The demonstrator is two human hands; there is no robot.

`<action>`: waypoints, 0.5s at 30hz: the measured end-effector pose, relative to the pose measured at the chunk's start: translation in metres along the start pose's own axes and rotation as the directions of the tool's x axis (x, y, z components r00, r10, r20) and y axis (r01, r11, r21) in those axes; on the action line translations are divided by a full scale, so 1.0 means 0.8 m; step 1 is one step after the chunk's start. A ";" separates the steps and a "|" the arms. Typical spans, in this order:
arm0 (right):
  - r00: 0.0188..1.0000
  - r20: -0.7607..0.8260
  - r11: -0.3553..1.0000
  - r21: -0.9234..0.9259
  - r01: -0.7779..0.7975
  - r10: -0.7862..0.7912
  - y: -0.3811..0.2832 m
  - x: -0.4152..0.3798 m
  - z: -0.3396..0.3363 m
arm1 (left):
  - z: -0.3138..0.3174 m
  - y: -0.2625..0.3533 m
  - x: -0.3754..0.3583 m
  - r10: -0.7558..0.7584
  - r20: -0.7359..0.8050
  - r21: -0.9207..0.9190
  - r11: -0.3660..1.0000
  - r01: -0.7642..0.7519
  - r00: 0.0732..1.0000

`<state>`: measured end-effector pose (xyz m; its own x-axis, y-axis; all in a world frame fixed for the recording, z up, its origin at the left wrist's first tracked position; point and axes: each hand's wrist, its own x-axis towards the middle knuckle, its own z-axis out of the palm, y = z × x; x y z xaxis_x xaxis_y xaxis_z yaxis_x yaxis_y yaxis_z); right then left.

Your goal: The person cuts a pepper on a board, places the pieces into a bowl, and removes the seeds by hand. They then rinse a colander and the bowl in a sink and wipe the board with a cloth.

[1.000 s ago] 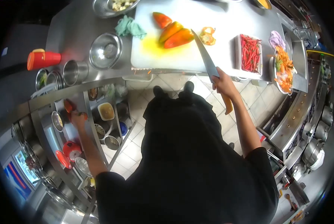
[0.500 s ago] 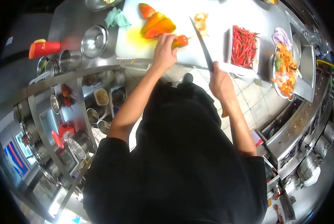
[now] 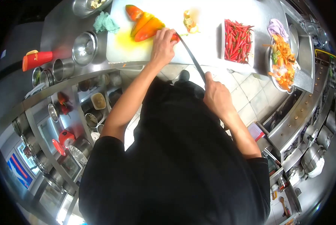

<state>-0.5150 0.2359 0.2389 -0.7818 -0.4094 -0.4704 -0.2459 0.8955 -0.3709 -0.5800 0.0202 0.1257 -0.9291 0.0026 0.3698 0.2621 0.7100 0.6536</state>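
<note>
On the white cutting board point(image 3: 138, 57), my left hand point(image 3: 163, 48) is closed on a red pepper point(image 3: 175, 38), much of which its fingers hide. My right hand point(image 3: 216, 94) grips a long knife point(image 3: 192, 57) by the handle. The blade slants up and left, its tip end at the right side of that pepper. Orange and yellow peppers point(image 3: 149, 30) lie just beyond my left hand. Pepper scraps point(image 3: 190, 22) rest farther right on the board.
Right of the board are a tray of red chilies point(image 3: 237, 43), a bowl of orange trimmings point(image 3: 283, 67) and a purple cloth point(image 3: 277, 29). To the left are a green cloth point(image 3: 105, 23), a metal bowl point(image 3: 84, 48) and a red bottle point(image 3: 37, 60).
The knife has moved left, and its tip end has come from near the scraps to the held pepper. The whole view has shifted slightly, with the counter items appearing farther left.
</note>
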 end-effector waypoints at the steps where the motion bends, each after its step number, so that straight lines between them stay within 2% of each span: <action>1: 1.000 0.010 1.000 -0.005 -0.005 0.005 0.000 0.003 0.001 | 0.000 -0.001 0.000 0.003 0.005 -0.006 1.000 -0.003 1.000; 5: 0.985 -0.121 0.993 0.001 0.120 -0.119 0.005 0.066 0.028 | -0.002 0.002 0.001 -0.046 0.045 -0.015 0.999 0.047 0.998; 9: 0.989 -0.082 0.993 -0.005 0.120 -0.120 -0.001 0.146 0.042 | 0.001 0.001 -0.003 -0.010 -0.013 0.047 0.999 0.011 1.000; 11: 0.988 -0.096 0.992 -0.048 0.116 -0.121 0.000 0.158 0.042 | 0.001 0.000 0.001 0.023 -0.052 0.209 0.978 -0.012 0.998; 12: 0.927 -0.233 0.955 -0.037 0.293 -0.293 0.024 0.167 0.057 | -0.006 -0.024 0.004 0.026 -0.123 0.309 0.951 0.014 0.992; 13: 0.960 -0.154 0.970 0.024 0.240 -0.234 0.028 0.169 0.050 | 0.007 -0.052 0.005 -0.013 -0.235 0.010 1.000 0.016 0.972; 14: 0.952 -0.055 0.944 -0.156 0.290 -0.302 0.057 0.185 0.063 | -0.016 -0.044 -0.001 -0.198 -0.287 -0.164 0.974 0.156 0.937; 15: 0.967 -0.034 0.961 0.102 0.256 -0.253 0.071 0.181 0.064 | -0.039 -0.034 -0.006 -0.376 -0.327 -0.351 0.900 0.259 0.867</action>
<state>-0.6125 0.2188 0.1087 -0.7128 -0.6169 -0.3338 -0.3778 0.7386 -0.5583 -0.5743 -0.0211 0.1269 -0.8186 -0.4955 0.2905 0.0872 0.3927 0.9155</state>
